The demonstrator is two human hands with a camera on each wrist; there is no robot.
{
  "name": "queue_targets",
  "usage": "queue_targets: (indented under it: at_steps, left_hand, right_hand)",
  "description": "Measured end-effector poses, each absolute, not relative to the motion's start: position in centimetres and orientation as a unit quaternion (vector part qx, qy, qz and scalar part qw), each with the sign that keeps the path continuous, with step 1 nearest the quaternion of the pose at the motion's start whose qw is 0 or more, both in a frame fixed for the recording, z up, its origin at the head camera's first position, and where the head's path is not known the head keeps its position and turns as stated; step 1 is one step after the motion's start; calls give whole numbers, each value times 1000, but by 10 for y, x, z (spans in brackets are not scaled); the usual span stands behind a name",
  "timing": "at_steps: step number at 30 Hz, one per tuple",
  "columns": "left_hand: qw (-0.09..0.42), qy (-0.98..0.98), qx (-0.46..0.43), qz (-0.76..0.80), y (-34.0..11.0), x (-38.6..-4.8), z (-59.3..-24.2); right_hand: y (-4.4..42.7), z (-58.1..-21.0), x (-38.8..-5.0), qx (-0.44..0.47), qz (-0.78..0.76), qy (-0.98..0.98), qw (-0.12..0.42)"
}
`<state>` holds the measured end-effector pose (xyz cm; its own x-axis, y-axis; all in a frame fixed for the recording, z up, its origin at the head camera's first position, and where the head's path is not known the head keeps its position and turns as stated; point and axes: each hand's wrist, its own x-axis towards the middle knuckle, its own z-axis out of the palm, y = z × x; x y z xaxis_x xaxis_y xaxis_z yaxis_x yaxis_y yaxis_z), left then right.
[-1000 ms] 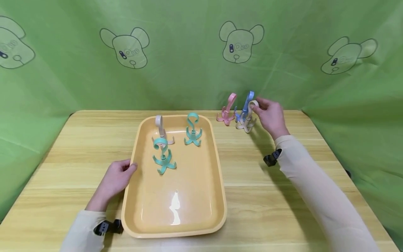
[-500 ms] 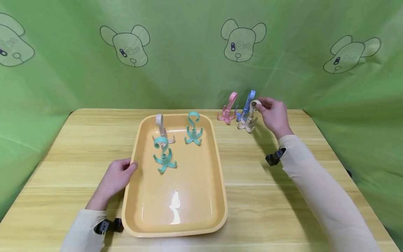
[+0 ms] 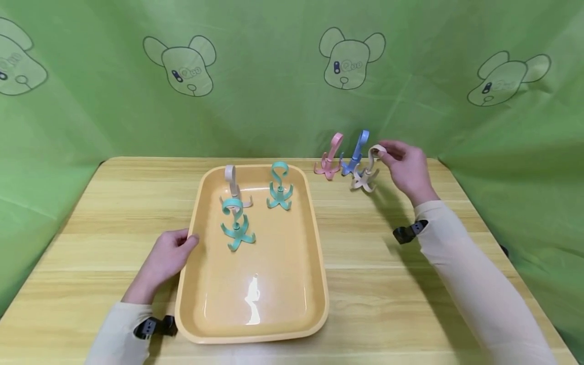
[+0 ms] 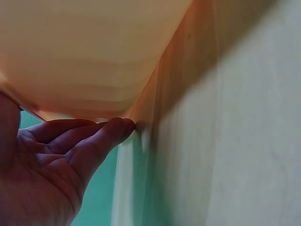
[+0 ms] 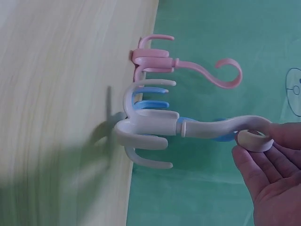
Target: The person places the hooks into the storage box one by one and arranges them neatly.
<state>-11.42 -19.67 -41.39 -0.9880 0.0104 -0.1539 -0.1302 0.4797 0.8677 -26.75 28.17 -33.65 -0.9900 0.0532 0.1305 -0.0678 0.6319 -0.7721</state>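
Observation:
My right hand [image 3: 408, 167] pinches the curled top of a cream multi-prong hanger hook [image 3: 365, 180], seen close in the right wrist view with its prongs near the tabletop. Just behind it stands a blue hook [image 3: 358, 157], partly hidden in the right wrist view, and a pink hook [image 3: 329, 159] is to its left. My left hand [image 3: 169, 256] grips the left rim of a yellow tray [image 3: 253, 338], thumb over the edge and fingers outside and below. Inside the tray stand a pale pink hook [image 3: 231, 185] and two teal hooks, a front one [image 3: 239, 233] and a rear one [image 3: 280, 195].
The wooden table [image 3: 378, 314] extends around the tray on both sides. Along its back edge hangs a green curtain [image 3: 264, 101] printed with mouse heads, and it also encloses the left and right sides.
My right hand has drawn the cream hook a little to the right, apart from the blue one. My left hand and the tray have stayed in place.

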Motion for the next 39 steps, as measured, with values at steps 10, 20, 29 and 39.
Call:
queue_targets:
  at_steps: [10, 20, 29, 39]
  left_hand:
    - [71, 862, -31, 500, -198, -114, -412]
    - [70, 857, -31, 510, -198, -113, -412]
    - [75, 852, -31, 517, -198, -112, -412]
    - [79, 845, -26, 528, -199, -112, -413]
  right_hand:
    - [284, -324, -252, 23, 444, -893, 72]
    - [278, -319, -240, 43, 441, -893, 73]
    - [269, -307, -225, 66, 413, -905, 72]
    - [257, -304, -206, 119, 391, -907, 97]
